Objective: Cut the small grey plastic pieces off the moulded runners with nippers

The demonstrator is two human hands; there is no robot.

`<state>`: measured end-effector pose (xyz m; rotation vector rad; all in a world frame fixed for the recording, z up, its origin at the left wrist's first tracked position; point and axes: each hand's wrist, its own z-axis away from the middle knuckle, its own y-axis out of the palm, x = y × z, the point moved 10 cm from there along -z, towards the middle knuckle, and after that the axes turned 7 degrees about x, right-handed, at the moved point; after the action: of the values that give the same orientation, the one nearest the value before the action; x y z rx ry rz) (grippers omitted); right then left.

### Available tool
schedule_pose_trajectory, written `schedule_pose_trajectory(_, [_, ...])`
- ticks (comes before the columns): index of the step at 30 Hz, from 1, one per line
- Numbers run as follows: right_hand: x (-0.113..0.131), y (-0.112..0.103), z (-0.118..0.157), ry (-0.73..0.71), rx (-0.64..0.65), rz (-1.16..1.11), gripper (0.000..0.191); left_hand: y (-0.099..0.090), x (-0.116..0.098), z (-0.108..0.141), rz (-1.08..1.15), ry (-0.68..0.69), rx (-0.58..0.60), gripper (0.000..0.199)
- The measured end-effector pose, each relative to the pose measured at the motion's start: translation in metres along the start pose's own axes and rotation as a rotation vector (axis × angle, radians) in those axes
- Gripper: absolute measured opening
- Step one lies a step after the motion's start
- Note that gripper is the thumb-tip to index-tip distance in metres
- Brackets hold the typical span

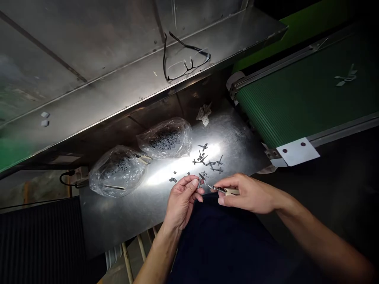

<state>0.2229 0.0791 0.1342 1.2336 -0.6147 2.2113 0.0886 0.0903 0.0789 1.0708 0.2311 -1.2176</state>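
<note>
Between the thumb and fingers of my left hand (186,197) is a small dark grey plastic piece (200,182) with thin branches. My right hand (247,193) is wrapped round the cream handles of a pair of nippers (229,191), whose metal tips point left toward that piece, a short way apart from it. Beyond the hands, several dark branched plastic pieces (211,163) lie loose on the metal table (160,209). A few small dark squares (173,179) rest to the left of my left hand.
Two clear plastic bags (118,171) hold many small grey pieces; tweezers (115,187) lie on the nearer one. Glasses (186,67) sit on the metal shelf (124,94) above. A green conveyor belt (290,102) stands at the right, crumpled tissue (204,114) at the back.
</note>
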Motion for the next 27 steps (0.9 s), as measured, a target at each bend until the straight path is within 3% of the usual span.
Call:
schedule_pose_trajectory(5, [0.015, 0.001, 0.003, -0.006, 0.002, 0.014, 0.013, 0.013, -0.004, 0.014, 0.008, -0.053, 0.072, 0.029])
schedule_pose_trajectory(8, [0.019, 0.003, 0.005, -0.006, 0.022, 0.013, 0.013, 0.017, -0.010, 0.018, -0.023, -0.017, 0.092, 0.025])
schedule_pose_trajectory(16, [0.022, 0.004, 0.009, 0.011, 0.016, 0.037, 0.017, 0.010, -0.024, 0.033, -0.192, 0.096, -0.023, 0.023])
schedule_pose_trajectory(27, [0.036, -0.002, 0.009, -0.079, -0.051, 0.103, 0.013, 0.014, -0.025, 0.039, -0.124, 0.090, -0.084, 0.023])
